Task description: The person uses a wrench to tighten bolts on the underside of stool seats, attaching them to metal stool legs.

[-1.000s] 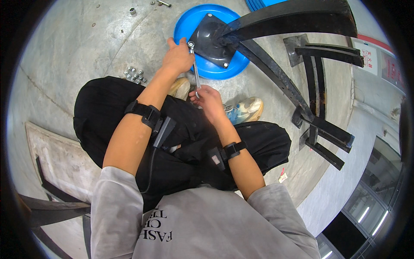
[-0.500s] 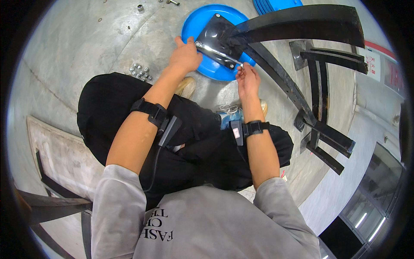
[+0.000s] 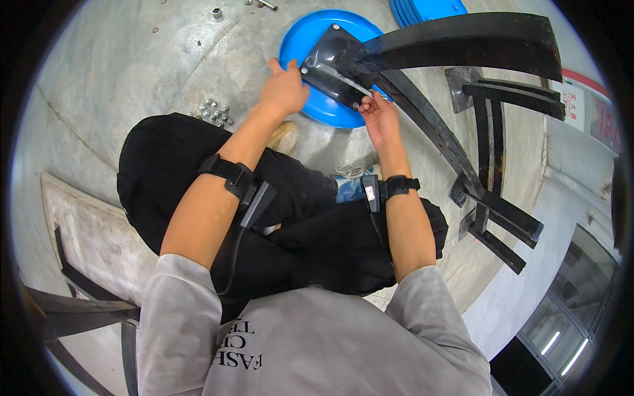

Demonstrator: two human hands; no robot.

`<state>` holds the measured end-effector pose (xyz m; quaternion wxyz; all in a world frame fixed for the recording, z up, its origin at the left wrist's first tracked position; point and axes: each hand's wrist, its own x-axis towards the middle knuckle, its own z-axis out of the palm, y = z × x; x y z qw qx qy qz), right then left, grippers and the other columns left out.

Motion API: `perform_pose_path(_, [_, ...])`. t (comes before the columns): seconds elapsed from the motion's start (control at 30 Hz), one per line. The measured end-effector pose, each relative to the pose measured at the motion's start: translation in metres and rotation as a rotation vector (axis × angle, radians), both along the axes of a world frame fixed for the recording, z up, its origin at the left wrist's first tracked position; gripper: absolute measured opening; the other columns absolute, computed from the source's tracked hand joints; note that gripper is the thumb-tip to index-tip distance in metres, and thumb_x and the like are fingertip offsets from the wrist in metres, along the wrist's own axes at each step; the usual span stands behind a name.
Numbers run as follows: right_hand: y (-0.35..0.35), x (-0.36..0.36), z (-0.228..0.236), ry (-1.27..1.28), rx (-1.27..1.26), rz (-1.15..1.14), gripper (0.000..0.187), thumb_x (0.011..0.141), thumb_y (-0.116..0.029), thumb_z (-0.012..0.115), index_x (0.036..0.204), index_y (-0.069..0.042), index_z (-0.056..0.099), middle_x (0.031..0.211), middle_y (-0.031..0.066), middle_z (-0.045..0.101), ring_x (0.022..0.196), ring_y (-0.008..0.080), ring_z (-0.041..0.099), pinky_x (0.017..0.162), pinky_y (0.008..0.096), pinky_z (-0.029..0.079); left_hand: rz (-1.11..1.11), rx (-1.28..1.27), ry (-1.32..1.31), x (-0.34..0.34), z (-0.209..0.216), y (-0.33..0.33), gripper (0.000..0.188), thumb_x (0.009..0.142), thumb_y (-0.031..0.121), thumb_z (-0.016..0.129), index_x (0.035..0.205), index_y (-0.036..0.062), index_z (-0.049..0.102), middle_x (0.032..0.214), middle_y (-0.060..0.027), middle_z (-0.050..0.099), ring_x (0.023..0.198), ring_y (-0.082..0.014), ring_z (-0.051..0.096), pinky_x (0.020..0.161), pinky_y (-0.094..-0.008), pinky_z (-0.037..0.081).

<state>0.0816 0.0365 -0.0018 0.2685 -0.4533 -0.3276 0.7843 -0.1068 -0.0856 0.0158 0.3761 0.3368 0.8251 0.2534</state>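
A blue round seat (image 3: 291, 48) lies on the floor with a black metal mounting plate (image 3: 317, 49) on it, silver bolts at the plate's corners. My left hand (image 3: 284, 90) rests at the seat's left rim, fingers spread, near the plate's left corner bolt (image 3: 304, 70). My right hand (image 3: 381, 120) pinches the near-right end of a slim silver wrench (image 3: 343, 80), which slants across the plate. Its far end is a little blurred and lies just right of the left bolt. Curved black metal legs (image 3: 462, 42) extend right from the plate.
Loose nuts or bolts (image 3: 216, 112) lie in a cluster left of my left hand. A socket (image 3: 216, 12) sits at the far left. More blue seats (image 3: 436, 8) are stacked at the far right, above another black metal frame (image 3: 489, 125). A pale board (image 3: 92, 231) is at lower left.
The wrench's far end has come off the left corner bolt and shifted right. My right hand has moved slightly right and turned. My left hand stays at the rim.
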Motion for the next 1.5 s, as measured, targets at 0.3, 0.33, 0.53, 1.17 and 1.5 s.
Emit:
perform_pose_path(0.3, [-0.075,0.014,0.015,0.116,-0.301,-0.139,0.012,0.083,-0.007,0.049,0.093,0.0,0.052,0.08,0.0128,0.059,0.069,0.0169,0.055,0.06,0.0263,0.047,0.004,0.022,0.03,-0.001,-0.006,-0.001,0.06,0.073,0.016,0.052,0.127,0.0005,0.03,0.128,-0.0345,0.017,0.1,-0.0464,0.047,0.089,-0.0418,0.038])
perform_pose_path(0.33, [-0.082,0.011,0.017,0.088,-0.257,-0.047,0.013,0.083,-0.006,0.048,0.095,0.0,0.051,0.081,0.013,0.059,0.07,0.0168,0.056,0.061,0.0262,0.048,0.001,0.025,0.03,0.0,-0.004,0.0,0.06,0.073,0.016,0.052,0.127,0.0005,0.03,0.128,-0.0345,0.017,0.1,-0.0464,0.047,0.089,-0.0418,0.038])
perform_pose_path(0.53, [-0.111,-0.009,0.019,-0.01,-0.151,0.056,0.017,0.085,-0.006,0.047,0.1,0.0,0.047,0.086,0.0144,0.059,0.073,0.0169,0.056,0.066,0.0275,0.047,0.032,0.02,0.047,0.0,-0.007,-0.001,0.058,0.074,0.017,0.05,0.126,0.0005,0.03,0.128,-0.0351,0.018,0.099,-0.0458,0.048,0.089,-0.0419,0.039])
perform_pose_path(1.17, [-0.129,-0.02,0.016,-0.208,-0.127,0.313,0.011,0.085,-0.014,0.045,0.087,-0.004,0.049,0.071,0.0067,0.058,0.061,0.0127,0.053,0.06,0.0234,0.042,0.023,0.048,0.082,0.002,-0.012,0.0,0.05,0.073,0.015,0.053,0.116,-0.0006,0.035,0.121,-0.0305,0.025,0.089,-0.0466,0.052,0.081,-0.0448,0.043])
perform_pose_path(1.5, [-0.081,0.009,0.002,-0.211,-0.081,-0.009,0.011,0.082,-0.011,0.053,0.087,-0.001,0.052,0.068,0.0057,0.054,0.06,0.0128,0.051,0.054,0.0237,0.042,-0.012,0.004,0.042,-0.001,-0.004,-0.001,0.06,0.073,0.017,0.051,0.126,-0.0009,0.029,0.126,-0.0364,0.019,0.101,-0.0471,0.046,0.09,-0.0425,0.038])
